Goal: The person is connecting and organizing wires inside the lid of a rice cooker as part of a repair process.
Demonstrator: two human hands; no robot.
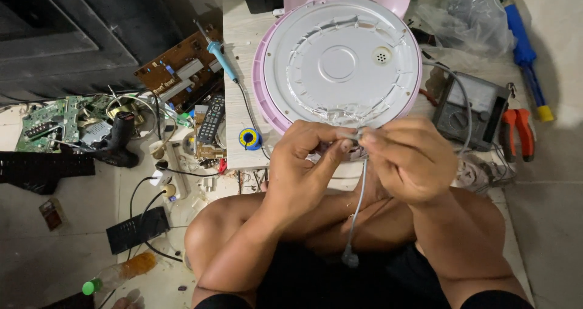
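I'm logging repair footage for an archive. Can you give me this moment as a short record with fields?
setting: person seated cross-legged on the floor at a low pale board
left hand: pinches the upper end of a grey cable
right hand: pinches the same cable end, fingertips meeting the left hand's
cable: hangs down between the knees
in front: pink round appliance, silver underside up
on board: blue-handled soldering iron, solder spool, remote control
right side: grey meter, orange pliers
left floor: circuit boards
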